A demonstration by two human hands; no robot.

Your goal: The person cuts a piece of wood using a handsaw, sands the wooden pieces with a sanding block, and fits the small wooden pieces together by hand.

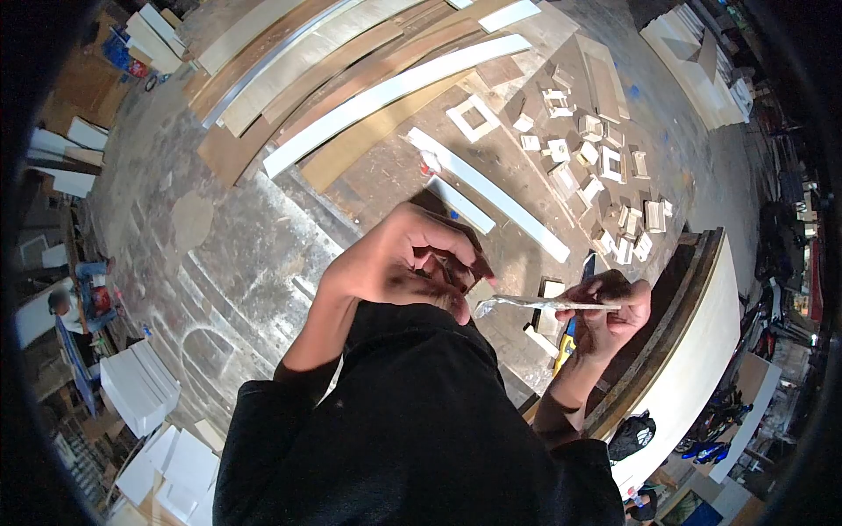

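My left hand point(412, 259) is curled closed in front of my chest. A small pale piece point(480, 289) shows at its fingertips, mostly hidden by the fingers. Level with it on the right, my right hand point(605, 311) pinches a thin flat stick point(548, 303). The stick lies nearly horizontal, its whitish, wet-looking tip point(488, 304) pointing at the left fingertips. Whether the tip touches the piece I cannot tell. Beneath the right hand are a yellow and black tool point(566, 344) and small wooden pieces point(541, 340).
Several small wooden frames and blocks point(586, 153) are scattered on the board ahead. Long white strips point(491, 195) and planks point(395, 103) lie beyond my left hand. A pale-topped bench point(702, 324) stands close by my right arm. A seated person point(74, 316) is far left.
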